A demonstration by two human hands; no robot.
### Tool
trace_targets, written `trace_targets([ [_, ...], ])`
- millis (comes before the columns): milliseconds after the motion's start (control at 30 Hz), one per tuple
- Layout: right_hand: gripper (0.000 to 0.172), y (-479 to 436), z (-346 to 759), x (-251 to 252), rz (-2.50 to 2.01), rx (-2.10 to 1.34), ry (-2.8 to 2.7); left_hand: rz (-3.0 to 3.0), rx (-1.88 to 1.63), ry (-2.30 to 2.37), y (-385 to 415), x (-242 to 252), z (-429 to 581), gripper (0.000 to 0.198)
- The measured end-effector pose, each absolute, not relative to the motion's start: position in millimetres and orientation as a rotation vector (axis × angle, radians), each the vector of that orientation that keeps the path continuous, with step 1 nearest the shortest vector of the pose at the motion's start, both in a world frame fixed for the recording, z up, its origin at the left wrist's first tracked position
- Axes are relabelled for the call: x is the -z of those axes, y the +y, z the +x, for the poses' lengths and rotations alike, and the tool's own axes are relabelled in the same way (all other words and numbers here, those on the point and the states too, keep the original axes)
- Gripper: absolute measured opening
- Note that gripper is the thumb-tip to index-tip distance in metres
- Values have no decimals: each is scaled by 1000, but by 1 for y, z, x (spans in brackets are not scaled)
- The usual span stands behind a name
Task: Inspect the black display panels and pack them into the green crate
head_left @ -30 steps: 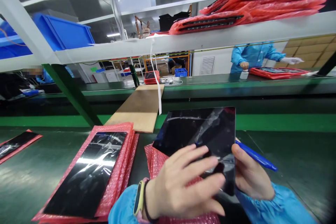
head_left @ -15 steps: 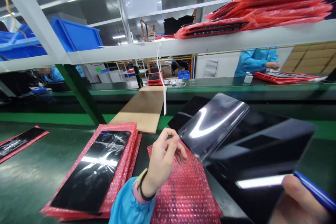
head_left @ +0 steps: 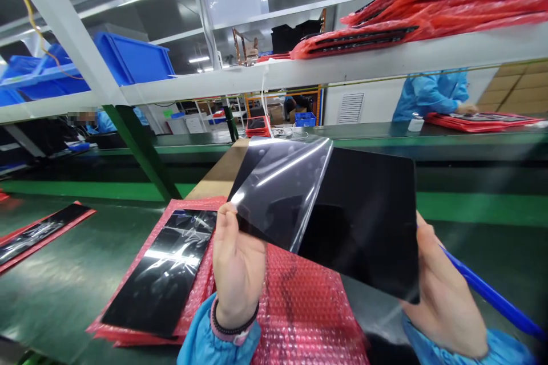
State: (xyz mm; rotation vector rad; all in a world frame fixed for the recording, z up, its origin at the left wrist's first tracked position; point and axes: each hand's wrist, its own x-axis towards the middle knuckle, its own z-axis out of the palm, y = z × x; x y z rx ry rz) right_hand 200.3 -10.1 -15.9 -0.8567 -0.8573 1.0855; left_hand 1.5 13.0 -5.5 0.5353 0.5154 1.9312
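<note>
A glossy black screen panel (head_left: 363,211) is held tilted in front of me between both hands. A clear film (head_left: 285,182) lies slanted over its left part, its edge crossing the panel diagonally. My left hand (head_left: 237,265) is closed at the panel's lower left corner, thumb in front, other fingers mostly hidden behind. Whether it also pinches the film I cannot tell. My right hand (head_left: 447,291) is closed on the panel's right edge, with a blue pen-like stick (head_left: 492,291) jutting out behind it. Below the panel lies red bubble wrap (head_left: 308,308).
To the left, another black panel (head_left: 158,274) rests on stacked red bubble wrap (head_left: 115,333). A narrow dark panel (head_left: 43,231) lies farther left. Overhead, a white shelf (head_left: 214,82) carries blue bins (head_left: 132,60) and red-wrapped panels (head_left: 449,17). A co-worker (head_left: 432,97) works across the bench.
The panel has swung left and levelled out, with the film still across it. My left hand has moved from beside it onto its lower left corner. My right hand has come further into view.
</note>
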Motion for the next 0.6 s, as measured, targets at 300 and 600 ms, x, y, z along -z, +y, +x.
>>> trace_targets([
  [300,105,-6,186,22,-1127,-779,-1267,865,-2160,423,5,14,17,11],
  [600,94,4,183,26,-1118,-749,-1324,895,-2236,494,-4,8,23,6],
])
